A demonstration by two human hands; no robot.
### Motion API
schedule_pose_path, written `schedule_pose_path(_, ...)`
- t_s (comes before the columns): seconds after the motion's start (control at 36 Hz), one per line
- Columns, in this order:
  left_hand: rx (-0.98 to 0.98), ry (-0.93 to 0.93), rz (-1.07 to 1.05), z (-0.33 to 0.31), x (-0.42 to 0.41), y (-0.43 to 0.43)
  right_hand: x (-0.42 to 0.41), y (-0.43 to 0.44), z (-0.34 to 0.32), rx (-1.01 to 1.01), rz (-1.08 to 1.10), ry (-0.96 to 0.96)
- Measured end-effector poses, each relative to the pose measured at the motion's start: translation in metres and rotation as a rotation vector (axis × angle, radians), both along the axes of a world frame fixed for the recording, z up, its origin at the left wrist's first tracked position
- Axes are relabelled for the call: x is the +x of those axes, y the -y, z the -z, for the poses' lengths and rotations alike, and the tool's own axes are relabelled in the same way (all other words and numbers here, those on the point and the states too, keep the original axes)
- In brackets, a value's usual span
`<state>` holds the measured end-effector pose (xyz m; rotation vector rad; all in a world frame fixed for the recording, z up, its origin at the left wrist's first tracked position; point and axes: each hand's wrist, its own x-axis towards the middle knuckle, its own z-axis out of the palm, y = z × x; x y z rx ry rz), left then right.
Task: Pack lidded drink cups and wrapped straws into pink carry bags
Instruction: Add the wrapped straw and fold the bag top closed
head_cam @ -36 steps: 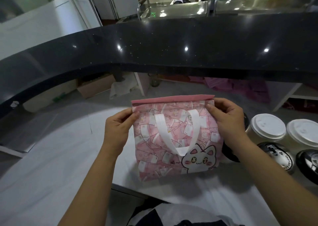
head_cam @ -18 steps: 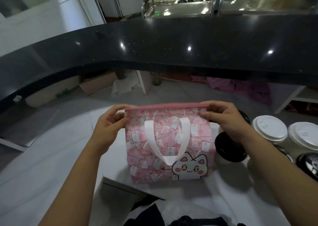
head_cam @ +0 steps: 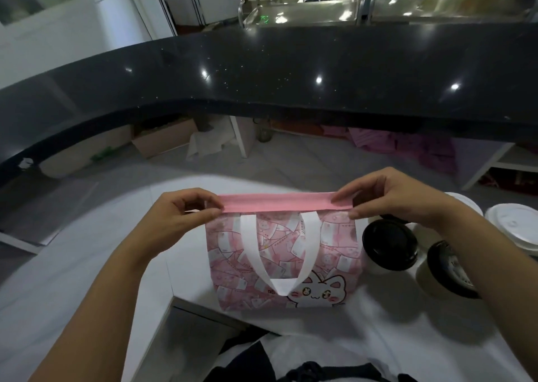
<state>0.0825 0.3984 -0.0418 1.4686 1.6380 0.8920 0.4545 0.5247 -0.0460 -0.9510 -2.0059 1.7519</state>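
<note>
A pink carry bag [head_cam: 326, 253] with a cat print and a white handle stands upright on the white table [head_cam: 81, 265]. My left hand [head_cam: 180, 215] pinches the left end of its plain pink top rim, and my right hand [head_cam: 390, 195] pinches the right end, stretching the rim flat between them. Right of the bag stand two black-lidded cups [head_cam: 388, 243] [head_cam: 445, 268]. Behind them are white-lidded cups [head_cam: 512, 227]. No straws are in view.
A curved black counter [head_cam: 262, 73] runs across the back, with a steel surface [head_cam: 320, 9] beyond it. Under the counter lie a cardboard box [head_cam: 163, 140] and pink bags [head_cam: 407, 145]. The table has a notch at its front edge [head_cam: 186, 306].
The bag has shifted toward the left and lower on the table. Its top rim now tips toward me, showing the plain pink band. Both hands stay on the rim ends.
</note>
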Motion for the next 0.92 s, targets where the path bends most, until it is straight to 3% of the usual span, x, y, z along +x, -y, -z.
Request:
schedule_pose_path(0.17, 0.078, 0.053, -0.007, -0.002, 0.001, 0.012, -0.013, 0.026, 0.005, 0.372, 0.162, -0.027)
schedule_pose_path(0.25, 0.085, -0.128, 0.044, -0.004, -0.005, 0.02, -0.017, 0.038, 0.008, 0.625, 0.212, 0.043)
schedule_pose_path(0.44, 0.087, -0.474, 0.137, -0.017, 0.011, 0.031, -0.027, 0.06, 0.011, 0.97, 0.106, 0.192)
schedule_pose_path(0.72, 0.321, -0.721, 0.272, -0.018, 0.048, 0.028, -0.062, 0.07, 0.01, 1.212, -0.024, 0.328)
schedule_pose_path(0.92, 0.185, -0.717, 0.246, -0.025, 0.047, 0.028, -0.061, 0.073, 0.004, 1.257, -0.037, 0.367)
